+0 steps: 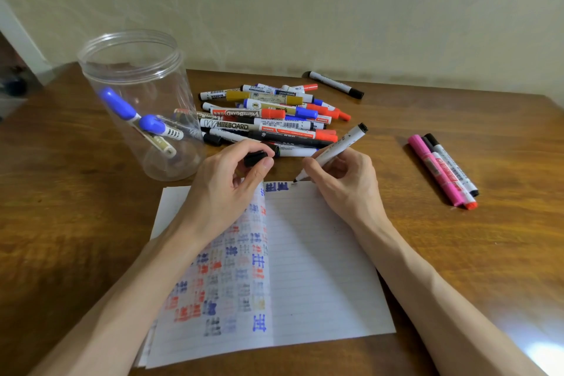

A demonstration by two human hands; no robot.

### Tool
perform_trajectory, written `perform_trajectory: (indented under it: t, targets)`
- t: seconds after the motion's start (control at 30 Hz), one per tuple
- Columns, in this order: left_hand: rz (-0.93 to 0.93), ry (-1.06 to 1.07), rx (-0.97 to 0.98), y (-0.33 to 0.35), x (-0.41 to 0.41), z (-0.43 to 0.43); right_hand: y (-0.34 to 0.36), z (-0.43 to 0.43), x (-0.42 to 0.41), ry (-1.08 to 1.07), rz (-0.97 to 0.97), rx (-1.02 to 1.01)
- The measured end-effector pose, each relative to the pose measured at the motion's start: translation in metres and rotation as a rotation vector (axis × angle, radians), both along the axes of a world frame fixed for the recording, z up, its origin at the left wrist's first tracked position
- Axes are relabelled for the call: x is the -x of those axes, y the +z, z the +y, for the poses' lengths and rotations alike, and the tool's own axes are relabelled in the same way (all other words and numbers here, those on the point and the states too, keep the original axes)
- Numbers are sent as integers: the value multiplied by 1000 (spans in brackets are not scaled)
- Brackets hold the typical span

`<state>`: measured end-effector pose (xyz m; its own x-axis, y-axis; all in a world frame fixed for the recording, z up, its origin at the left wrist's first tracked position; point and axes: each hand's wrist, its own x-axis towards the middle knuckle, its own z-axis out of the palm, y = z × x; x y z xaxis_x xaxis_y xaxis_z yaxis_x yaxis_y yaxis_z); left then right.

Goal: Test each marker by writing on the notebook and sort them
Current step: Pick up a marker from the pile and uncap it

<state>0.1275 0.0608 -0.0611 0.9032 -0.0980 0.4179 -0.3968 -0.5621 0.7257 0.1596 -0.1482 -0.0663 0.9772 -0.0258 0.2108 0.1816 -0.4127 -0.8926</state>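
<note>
Marker (338, 146) clamped in right grip (345, 183), one cap (254, 158) pinched in left grip (229, 186); three markers (439, 174) aside, one jar (143, 76).

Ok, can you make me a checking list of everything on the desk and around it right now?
Surface: brown wooden table, with everything below lying on it.
Job's things: open lined notebook, its left page full of blue, red and black test marks; marker pile behind it; clear jar at left with markers inside, two of them blue-capped; three markers laid together at right; lone black marker at the back.
Clutter: nothing seen.
Grips: left hand pinches a black cap; right hand holds the uncapped marker, tip at the right page's top edge.
Cables: nothing seen.
Surroundings: pale wall behind the table.
</note>
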Motion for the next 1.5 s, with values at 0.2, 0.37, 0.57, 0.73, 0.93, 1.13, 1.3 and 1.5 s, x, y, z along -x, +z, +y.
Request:
perform_trajectory:
  t: [0.2, 0.37, 0.57, 0.73, 0.93, 1.13, 1.3, 1.5]
  targets:
    - [-3, 2, -13, -1, -1, 0, -2, 0, 0, 14, 9, 46]
    - [2, 0, -12, -1, 0, 1, 2, 0, 1, -1, 20, 4]
    - [-1, 3, -7, 1, 1, 0, 2, 1, 1, -8, 13, 23]
    - [4, 3, -24, 0, 1, 2, 4, 1, 1, 13, 32, 52]
    - [-5, -8, -72, -3, -1, 3, 5, 0, 2, 33, 68, 46]
    - [25, -3, -20, -2, -1, 3, 12, -1, 3, 52, 47, -187]
    - [33, -22, 42, 3, 2, 0, 16, -1, 6, 87, 71, -320]
    - [42, -26, 61, 6, 3, 0, 15, -1, 6, 145, 83, -340]
